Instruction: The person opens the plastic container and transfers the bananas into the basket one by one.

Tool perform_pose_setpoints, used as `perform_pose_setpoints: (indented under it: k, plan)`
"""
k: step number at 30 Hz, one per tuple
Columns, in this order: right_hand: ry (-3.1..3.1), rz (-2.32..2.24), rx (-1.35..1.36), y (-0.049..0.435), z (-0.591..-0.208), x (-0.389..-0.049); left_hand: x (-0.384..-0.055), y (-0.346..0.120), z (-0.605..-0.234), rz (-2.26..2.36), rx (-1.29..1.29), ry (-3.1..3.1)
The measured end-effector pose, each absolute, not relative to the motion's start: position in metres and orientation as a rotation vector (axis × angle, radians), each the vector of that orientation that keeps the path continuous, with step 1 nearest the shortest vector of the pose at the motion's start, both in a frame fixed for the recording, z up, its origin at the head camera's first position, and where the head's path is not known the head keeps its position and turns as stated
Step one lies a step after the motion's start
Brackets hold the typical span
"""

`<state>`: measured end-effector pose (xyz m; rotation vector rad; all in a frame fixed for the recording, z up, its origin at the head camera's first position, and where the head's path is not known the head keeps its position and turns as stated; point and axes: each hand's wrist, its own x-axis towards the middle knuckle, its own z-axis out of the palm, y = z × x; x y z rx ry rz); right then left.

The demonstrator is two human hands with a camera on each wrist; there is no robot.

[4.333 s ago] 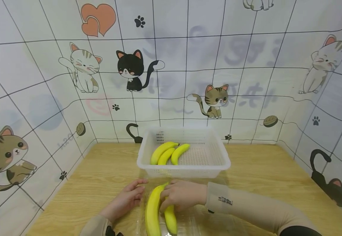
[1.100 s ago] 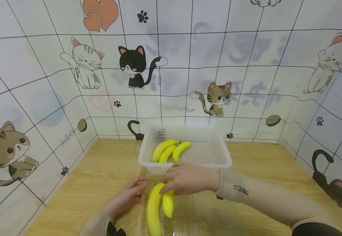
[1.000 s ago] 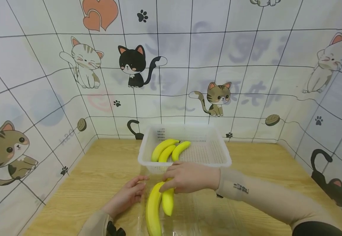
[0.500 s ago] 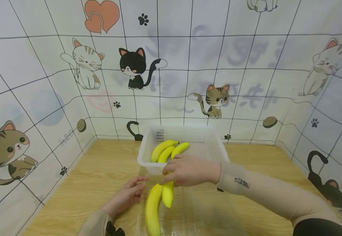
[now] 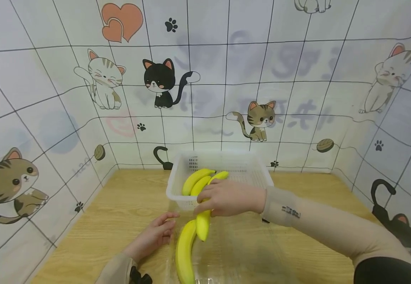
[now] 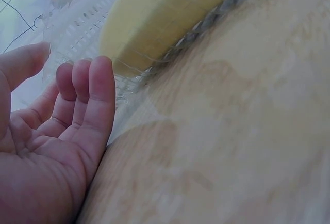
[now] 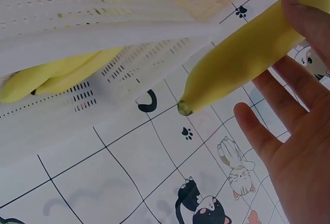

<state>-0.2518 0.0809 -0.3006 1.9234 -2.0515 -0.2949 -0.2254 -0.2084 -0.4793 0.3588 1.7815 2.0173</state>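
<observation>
My right hand (image 5: 231, 197) pinches a banana (image 5: 203, 225) between thumb and fingers, over the near rim of a white perforated basket (image 5: 183, 203). In the right wrist view the banana's tip (image 7: 184, 106) points past the fingers, up off the table. Inside the basket lie several yellow bananas (image 5: 195, 180), on its left side. A larger banana (image 5: 184, 254) lies in a clear plastic box (image 5: 226, 252) nearer to me. My left hand (image 5: 152, 236) rests on the table with relaxed fingers, its fingertips (image 6: 100, 74) right at the box's clear left side.
The wooden table (image 5: 120, 197) is bounded by a white tiled wall (image 5: 209, 59) printed with cartoon cats, at the back and both sides. The basket stands near the back wall. The clear box sits in front of it, hard to see against the wood.
My right hand has lifted the smaller banana out of the clear box and carried it forward to the basket's near rim. My left hand has stayed at the box's left side.
</observation>
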Motion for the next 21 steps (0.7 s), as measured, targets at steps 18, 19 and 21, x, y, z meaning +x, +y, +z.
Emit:
perform_pose_setpoints:
  k: [18, 19, 21]
  plan:
    - [-2.122, -0.253, 1.902, 0.088, -0.305, -0.282, -0.222, -0.208, -0.479, 2.045, 0.362, 1.751]
    - [-2.125, -0.246, 1.901, 0.089, -0.306, -0.285, -0.222, -0.208, -0.479, 2.048, 0.363, 1.751]
    - [-2.136, -0.23, 1.897, 0.09, -0.306, -0.29, -0.223, -0.207, -0.478, 2.054, 0.365, 1.753]
